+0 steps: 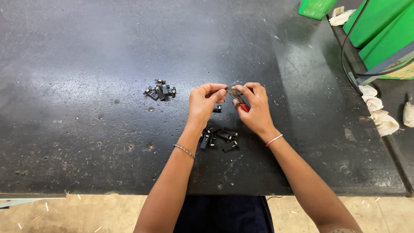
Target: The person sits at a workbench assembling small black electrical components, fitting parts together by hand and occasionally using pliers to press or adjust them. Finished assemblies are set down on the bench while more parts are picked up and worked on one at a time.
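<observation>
Dark and scuffed, the surface (86, 56) fills most of the head view, its near edge running along the lower part of the frame above a pale floor strewn with small scraps.

At the centre of the frame the left hand (205, 103) and the right hand (254, 108) meet just above the surface. The left hand's fingers (217, 91) are pinched shut on something very small; what it is cannot be made out. The right hand's fingers (248, 90) are clenched around a small cutter with red handles (239, 98), whose dark tip points toward the left fingertips and whose red grip shows below the palm. A thin metal bracelet (184, 150) sits on the left wrist and a pink band (274, 140) on the right.

Between and just below the 2 hands lies 1 small black part (217, 108) on its own. Lower, between the wrists, rests a loose pile of black plastic parts (220, 137). A second pile of black parts (160, 90) lies left of the left hand, well apart from the first.

In the upper right corner stand green containers (379, 26); their contents are not visible. A black cable (345, 60) loops beside them, and crumpled whitish rags (377, 110) lie along the right edge.
</observation>
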Tool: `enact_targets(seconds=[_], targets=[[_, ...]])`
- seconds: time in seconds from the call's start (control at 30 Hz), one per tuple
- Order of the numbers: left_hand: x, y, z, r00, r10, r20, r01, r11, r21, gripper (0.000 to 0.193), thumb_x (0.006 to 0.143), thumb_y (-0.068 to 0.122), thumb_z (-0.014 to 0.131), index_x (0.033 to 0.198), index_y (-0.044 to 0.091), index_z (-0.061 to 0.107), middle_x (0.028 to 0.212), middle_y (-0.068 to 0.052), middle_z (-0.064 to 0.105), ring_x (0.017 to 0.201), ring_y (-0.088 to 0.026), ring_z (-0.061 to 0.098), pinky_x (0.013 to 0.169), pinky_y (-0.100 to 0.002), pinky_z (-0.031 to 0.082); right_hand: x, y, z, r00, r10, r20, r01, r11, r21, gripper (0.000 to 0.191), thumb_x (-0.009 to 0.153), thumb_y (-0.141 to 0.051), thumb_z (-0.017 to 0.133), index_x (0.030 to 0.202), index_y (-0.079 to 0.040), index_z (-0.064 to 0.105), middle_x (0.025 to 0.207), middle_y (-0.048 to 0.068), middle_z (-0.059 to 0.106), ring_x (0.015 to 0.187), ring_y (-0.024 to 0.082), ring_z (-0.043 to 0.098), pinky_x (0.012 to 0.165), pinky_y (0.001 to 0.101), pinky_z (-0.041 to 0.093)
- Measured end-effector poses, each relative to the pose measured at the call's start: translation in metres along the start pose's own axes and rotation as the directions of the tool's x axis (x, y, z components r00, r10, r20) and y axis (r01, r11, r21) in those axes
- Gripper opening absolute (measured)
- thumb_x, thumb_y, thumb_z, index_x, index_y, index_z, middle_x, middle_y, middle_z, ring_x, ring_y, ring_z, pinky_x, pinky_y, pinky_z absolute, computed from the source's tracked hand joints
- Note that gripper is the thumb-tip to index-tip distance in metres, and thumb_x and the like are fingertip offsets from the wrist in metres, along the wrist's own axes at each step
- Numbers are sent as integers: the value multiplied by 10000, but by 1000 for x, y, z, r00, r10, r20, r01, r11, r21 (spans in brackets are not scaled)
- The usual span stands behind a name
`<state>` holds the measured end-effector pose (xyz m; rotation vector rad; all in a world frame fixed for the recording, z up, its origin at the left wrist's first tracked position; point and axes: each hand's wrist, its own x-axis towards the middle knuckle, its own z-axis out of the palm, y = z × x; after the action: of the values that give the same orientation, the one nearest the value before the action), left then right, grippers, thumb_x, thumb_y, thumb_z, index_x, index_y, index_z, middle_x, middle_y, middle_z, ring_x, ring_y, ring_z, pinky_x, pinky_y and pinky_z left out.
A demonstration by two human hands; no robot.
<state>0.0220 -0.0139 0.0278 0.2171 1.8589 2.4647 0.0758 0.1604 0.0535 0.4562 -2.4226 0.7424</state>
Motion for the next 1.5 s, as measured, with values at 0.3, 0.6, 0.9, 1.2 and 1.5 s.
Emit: enact_targets(seconds=[0.3, 0.6, 0.9, 1.2, 1.5], targets=[[0, -2, -2, 1000, 20, 8, -20, 997, 74, 145, 891, 48, 758, 1026, -3, 775, 843, -39, 763, 743, -80, 698, 695, -231, 591, -1, -4, 3, 1000, 17, -2, -17, 999, 36, 395, 861, -93, 745, 1249, -127, 681, 1173, 105, 570, 1116, 306, 546, 955, 403, 474], [-1, 1, -2, 1000, 16, 9, -17, 996, 89, 126, 895, 46, 749, 1011, 4, 774, 842, -33, 760, 747, -78, 695, 695, -232, 590, -1, -3, 5, 1000, 13, -5, -13, 1000, 3, 379, 843, -107, 757, 1216, -129, 689, 1148, 86, 585, 1086, 294, 566, 951, 412, 459], [-2, 4, -4, 999, 31, 19, -32, 994, 108, 113, 905, 46, 739, 1007, 7, 770, 848, -29, 759, 755, -77, 695, 705, -234, 590, -2, -4, 6, 1000, 5, -11, -5, 1000, -26, 367, 831, -117, 762, 1191, -132, 693, 1115, 73, 594, 1063, 280, 571, 915, 409, 433], [-2, 5, -3, 1000, 17, 17, -19, 992, 124, 114, 903, 50, 741, 1007, 11, 769, 836, -20, 751, 746, -70, 680, 700, -230, 580, -2, -2, 7, 1000, 14, -22, -14, 1000, -7, 328, 864, -143, 774, 1183, -116, 700, 1105, 74, 595, 1045, 274, 565, 908, 403, 432], [-1, 3, -2, 1000, 21, 21, -24, 993, 113, 111, 903, 43, 741, 1005, 10, 771, 833, -18, 747, 743, -68, 678, 701, -230, 581, -2, -2, 7, 1000, 14, -24, -15, 1000, -15, 328, 860, -143, 776, 1179, -119, 707, 1100, 74, 597, 1047, 276, 571, 902, 402, 436]])
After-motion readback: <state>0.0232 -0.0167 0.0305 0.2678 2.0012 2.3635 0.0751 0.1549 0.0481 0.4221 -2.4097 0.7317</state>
